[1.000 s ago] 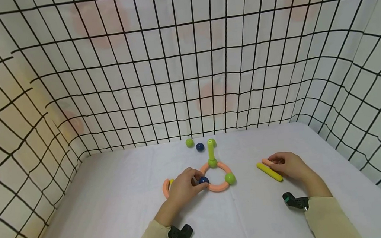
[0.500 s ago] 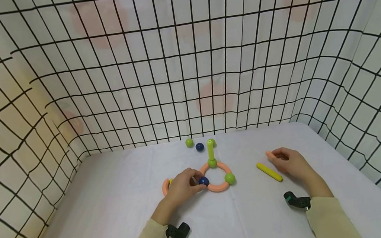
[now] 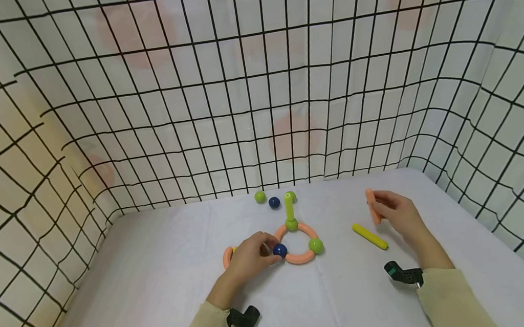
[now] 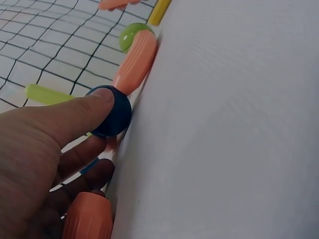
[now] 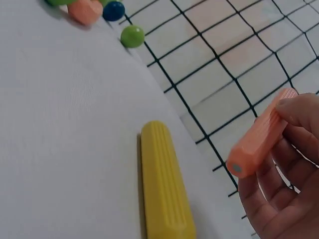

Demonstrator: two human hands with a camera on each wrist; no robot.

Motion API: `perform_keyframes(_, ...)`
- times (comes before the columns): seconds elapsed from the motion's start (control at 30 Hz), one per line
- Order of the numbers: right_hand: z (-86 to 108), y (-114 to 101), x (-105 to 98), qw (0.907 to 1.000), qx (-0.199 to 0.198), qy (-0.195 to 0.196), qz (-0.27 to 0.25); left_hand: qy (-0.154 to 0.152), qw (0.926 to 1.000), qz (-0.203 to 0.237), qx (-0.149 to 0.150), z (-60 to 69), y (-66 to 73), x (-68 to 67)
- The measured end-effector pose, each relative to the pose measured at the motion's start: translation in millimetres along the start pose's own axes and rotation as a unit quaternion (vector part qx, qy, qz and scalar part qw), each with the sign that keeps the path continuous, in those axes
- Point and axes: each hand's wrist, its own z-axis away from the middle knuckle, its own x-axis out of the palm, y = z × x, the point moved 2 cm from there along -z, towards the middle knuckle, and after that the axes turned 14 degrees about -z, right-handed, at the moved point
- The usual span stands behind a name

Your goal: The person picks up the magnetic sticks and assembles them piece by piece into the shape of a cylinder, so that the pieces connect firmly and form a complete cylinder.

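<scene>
A ring of curved orange pieces [image 3: 300, 258] lies on the table, joined by a dark blue ball [image 3: 280, 250] and two green balls [image 3: 315, 245]. From the ring's rear green ball a light green stick [image 3: 289, 207] stands upright. My left hand [image 3: 251, 259] pinches the blue ball [image 4: 117, 113], thumb on top in the left wrist view. On the right, my right hand [image 3: 401, 214] holds an orange stick [image 3: 373, 206] between thumb and fingers; in the right wrist view the stick [image 5: 259, 137] is raised, one end towards the camera. A yellow stick [image 3: 370, 236] lies nearby.
Behind the ring are a green ball [image 3: 260, 197], a blue ball [image 3: 274, 202] and another green ball, partly hidden by the upright stick. A curved orange piece [image 3: 227, 257] and a bit of yellow show beside my left hand. Black grid netting [image 3: 227, 109] surrounds the table's back and sides.
My right hand has lifted the orange stick from beside the yellow one, moved slightly back and turned it more upright. The left hand still grips the blue ball, nearly unmoved.
</scene>
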Motion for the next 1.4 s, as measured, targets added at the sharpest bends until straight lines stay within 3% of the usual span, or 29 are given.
perform_keyframes(0.13, -1.4, -7, 13, 0.9983, -0.024, -0.022, -0.049, 0.003, 1.0000, -0.006, 0.003, 0.5, 0.7, -0.2)
perform_keyframes(0.6, 2.7, -28, 55, 0.9850, -0.072, -0.089, -0.129, 0.004, 0.9999, -0.011, -0.006, 2.1, 0.3, 0.0)
perform_keyframes(1.07, 10.1, -48, 102, 0.9790, -0.106, -0.124, -0.123, 0.006, 0.9999, -0.014, -0.004, 2.1, 2.1, 0.0)
perform_keyframes(1.4, 13.4, -69, 136, 0.9678, -0.138, -0.155, -0.142, 0.015, 0.9999, -0.009, 0.001, 2.7, 3.6, -0.7)
